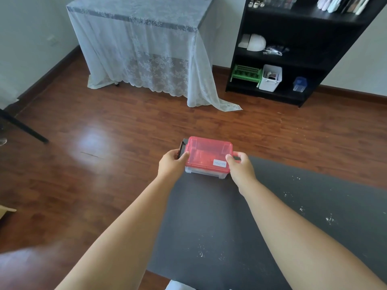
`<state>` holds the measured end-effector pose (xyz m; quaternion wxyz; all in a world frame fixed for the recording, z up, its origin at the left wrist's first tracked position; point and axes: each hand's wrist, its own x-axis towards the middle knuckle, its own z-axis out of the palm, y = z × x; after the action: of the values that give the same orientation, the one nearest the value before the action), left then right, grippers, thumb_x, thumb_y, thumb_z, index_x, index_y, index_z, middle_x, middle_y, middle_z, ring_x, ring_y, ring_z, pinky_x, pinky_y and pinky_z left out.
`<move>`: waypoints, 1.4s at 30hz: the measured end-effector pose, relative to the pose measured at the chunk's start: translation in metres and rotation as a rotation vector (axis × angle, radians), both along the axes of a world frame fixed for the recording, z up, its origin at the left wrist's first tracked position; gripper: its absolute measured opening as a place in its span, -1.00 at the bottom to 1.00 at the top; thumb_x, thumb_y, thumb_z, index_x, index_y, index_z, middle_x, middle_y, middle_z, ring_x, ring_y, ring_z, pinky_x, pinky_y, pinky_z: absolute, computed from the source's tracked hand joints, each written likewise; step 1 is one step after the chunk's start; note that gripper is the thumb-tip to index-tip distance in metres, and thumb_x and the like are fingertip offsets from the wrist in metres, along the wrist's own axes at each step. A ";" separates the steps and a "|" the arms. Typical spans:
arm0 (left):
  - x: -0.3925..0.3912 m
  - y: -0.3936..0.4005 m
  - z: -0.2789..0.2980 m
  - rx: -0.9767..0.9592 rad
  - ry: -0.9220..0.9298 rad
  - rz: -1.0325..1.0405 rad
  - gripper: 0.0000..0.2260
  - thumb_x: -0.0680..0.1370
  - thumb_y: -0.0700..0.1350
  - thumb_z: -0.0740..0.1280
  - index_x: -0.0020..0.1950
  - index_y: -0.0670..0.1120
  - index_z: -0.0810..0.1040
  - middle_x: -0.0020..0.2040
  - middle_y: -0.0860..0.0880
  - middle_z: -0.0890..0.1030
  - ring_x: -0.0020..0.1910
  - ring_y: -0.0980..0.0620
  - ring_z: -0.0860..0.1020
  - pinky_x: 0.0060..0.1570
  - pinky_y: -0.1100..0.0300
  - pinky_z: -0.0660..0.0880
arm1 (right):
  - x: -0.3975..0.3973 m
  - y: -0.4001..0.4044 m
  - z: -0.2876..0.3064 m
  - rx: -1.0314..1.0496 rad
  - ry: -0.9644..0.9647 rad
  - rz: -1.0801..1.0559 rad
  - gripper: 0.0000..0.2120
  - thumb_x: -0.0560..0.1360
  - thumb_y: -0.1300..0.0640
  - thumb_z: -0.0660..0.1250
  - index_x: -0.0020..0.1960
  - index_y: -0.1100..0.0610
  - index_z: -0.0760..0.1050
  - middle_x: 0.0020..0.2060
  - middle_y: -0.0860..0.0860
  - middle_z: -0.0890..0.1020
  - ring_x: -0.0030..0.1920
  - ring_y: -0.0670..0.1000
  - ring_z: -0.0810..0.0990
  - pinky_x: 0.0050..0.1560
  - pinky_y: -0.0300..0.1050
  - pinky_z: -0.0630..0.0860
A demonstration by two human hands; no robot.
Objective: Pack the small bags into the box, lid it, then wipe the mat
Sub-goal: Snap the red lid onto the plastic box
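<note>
A small clear plastic box (pixel 206 173) with a translucent red lid (pixel 207 152) sits at the far corner of the dark grey mat (pixel 209 222). A white label is stuck on the lid's near right corner. My left hand (pixel 172 162) grips the box's left end, where a black latch stands out. My right hand (pixel 240 166) grips the right end, thumb on the lid. The box's contents are hidden under the lid. White specks and crumbs are scattered over the mat.
Beyond the mat lies red-brown wooden floor (pixel 104 126). A table draped in white lace (pixel 146 49) stands at the back. A black shelf unit (pixel 293 49) with bins stands back right. A black leg (pixel 23 127) slants at left. Something white (pixel 178 286) lies at the bottom edge.
</note>
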<state>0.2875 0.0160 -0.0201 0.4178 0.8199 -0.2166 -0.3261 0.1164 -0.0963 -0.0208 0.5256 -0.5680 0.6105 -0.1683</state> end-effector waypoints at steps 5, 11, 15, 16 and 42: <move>-0.009 -0.003 0.004 0.039 -0.258 -0.045 -0.73 0.56 -0.04 0.21 -0.12 -0.23 0.54 -0.21 -0.19 0.61 -0.34 0.01 0.36 -0.33 0.15 0.31 | 0.002 0.006 -0.009 0.190 -0.089 -0.086 -0.52 0.52 -0.18 0.26 0.36 0.02 0.34 0.16 0.01 0.56 0.12 0.06 0.55 0.24 0.13 0.48; -0.014 -0.002 0.008 0.022 -0.331 -0.063 -0.75 0.58 -0.13 0.18 -0.20 -0.26 0.45 -0.31 -0.21 0.53 -0.35 -0.02 0.32 -0.37 0.14 0.25 | 0.003 0.006 -0.003 0.017 -0.067 -0.138 -0.55 0.51 -0.07 0.35 0.35 0.05 0.44 0.17 -0.09 0.58 0.10 0.03 0.58 0.05 -0.07 0.47; -0.016 -0.001 0.007 0.026 -0.338 -0.061 -0.76 0.59 -0.13 0.17 -0.16 -0.26 0.47 -0.27 -0.22 0.56 -0.35 -0.01 0.31 -0.35 0.13 0.27 | 0.005 0.012 0.002 -0.252 0.179 0.031 -0.77 0.57 -0.02 0.24 0.10 0.08 0.55 -0.04 0.02 0.63 -0.05 0.09 0.59 -0.04 -0.03 0.50; -0.016 -0.001 0.006 0.027 -0.337 -0.058 -0.77 0.59 -0.12 0.16 -0.13 -0.25 0.50 -0.26 -0.21 0.57 -0.35 0.00 0.31 -0.34 0.13 0.28 | 0.005 0.014 0.002 -0.313 0.233 0.070 -0.77 0.59 -0.01 0.20 0.09 0.09 0.54 -0.04 0.02 0.61 -0.07 0.09 0.55 -0.08 -0.04 0.47; -0.024 -0.001 0.003 -0.008 -0.375 0.002 -0.59 0.65 0.06 -0.01 0.50 0.05 0.26 0.50 -0.03 0.27 0.39 -0.07 0.25 0.32 0.04 0.23 | -0.013 0.025 0.001 -0.169 -0.066 0.086 -0.51 0.65 -0.08 0.06 0.54 0.00 0.18 0.41 0.05 0.36 0.39 0.08 0.38 0.41 0.00 0.27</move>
<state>0.2632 0.0154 -0.0173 0.3735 0.8650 -0.2911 -0.1661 0.1037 -0.0715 -0.0196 0.5025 -0.6301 0.5515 -0.2151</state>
